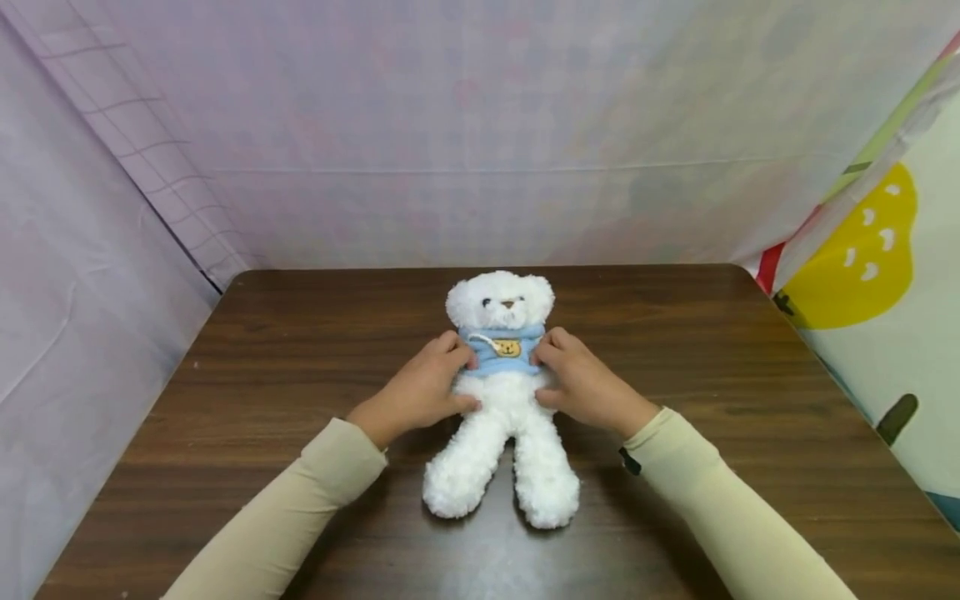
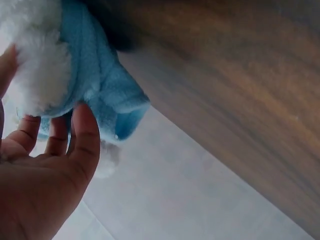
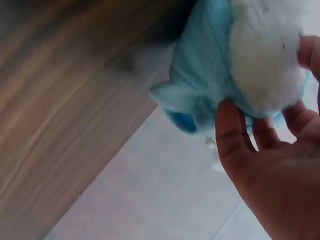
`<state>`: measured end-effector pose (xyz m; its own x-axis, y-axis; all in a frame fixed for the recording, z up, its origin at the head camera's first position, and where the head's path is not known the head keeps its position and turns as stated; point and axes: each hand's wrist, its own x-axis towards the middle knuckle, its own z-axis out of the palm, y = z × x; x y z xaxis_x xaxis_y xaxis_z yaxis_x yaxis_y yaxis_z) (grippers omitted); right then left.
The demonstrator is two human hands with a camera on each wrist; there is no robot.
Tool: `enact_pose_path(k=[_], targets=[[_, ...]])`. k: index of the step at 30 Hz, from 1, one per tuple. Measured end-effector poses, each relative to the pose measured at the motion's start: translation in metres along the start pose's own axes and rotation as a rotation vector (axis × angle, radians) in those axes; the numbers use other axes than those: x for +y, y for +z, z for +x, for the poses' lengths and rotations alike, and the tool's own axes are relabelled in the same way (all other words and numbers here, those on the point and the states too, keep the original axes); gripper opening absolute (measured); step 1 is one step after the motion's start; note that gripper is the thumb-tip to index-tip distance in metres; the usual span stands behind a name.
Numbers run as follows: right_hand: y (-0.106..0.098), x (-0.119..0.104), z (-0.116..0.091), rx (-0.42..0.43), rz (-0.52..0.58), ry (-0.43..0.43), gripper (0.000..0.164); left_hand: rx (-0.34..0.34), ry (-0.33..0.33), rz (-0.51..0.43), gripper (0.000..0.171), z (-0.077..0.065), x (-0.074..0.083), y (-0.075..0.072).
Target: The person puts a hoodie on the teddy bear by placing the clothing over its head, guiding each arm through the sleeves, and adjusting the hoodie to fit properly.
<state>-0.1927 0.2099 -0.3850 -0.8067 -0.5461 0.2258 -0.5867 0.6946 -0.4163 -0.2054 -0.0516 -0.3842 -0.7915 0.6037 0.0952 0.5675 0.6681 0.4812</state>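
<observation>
A white fluffy teddy bear (image 1: 508, 396) lies on its back, head toward the far edge and legs apart toward me. It wears a light blue top (image 1: 495, 367) with a small yellow bear-face patch (image 1: 507, 347) and a white cord across the chest. At its left flank my left hand (image 1: 423, 383) grips the top's side with curled fingers, thumb at the hip. My right hand (image 1: 592, 385) holds the opposite flank the same way. Both wrist views show fingertips at the blue hem (image 2: 80, 90) and white fur (image 3: 267, 60). The bear's arms are hidden.
The bear lies on a dark brown wood-grain table (image 1: 315, 350). A pale patterned curtain (image 1: 465, 133) hangs behind the far edge, and another white cloth (image 1: 75, 333) covers the left side. On the right hangs a cloth with a yellow print (image 1: 862, 267).
</observation>
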Motion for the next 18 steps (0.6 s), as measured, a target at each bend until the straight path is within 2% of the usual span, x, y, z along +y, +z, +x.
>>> enact_pose_path(k=[4,7,10,14,18], targets=[[0.005,-0.003,-0.001,0.097,-0.103,-0.078,0.02,0.103,0.084,0.051,0.022,-0.004,0.001,0.006],[0.007,-0.008,-0.001,0.149,-0.194,-0.124,0.025,0.193,0.147,0.125,0.023,-0.005,0.003,0.01],[0.007,-0.013,0.0,0.181,-0.269,-0.156,0.032,0.253,0.175,0.226,0.021,-0.004,0.006,0.012],[0.009,-0.018,0.001,0.225,-0.345,-0.162,0.038,0.252,0.15,0.316,0.014,-0.004,0.009,0.012],[0.011,-0.021,-0.001,0.259,-0.366,-0.099,0.04,0.242,0.137,0.308,0.019,-0.008,0.008,0.011]])
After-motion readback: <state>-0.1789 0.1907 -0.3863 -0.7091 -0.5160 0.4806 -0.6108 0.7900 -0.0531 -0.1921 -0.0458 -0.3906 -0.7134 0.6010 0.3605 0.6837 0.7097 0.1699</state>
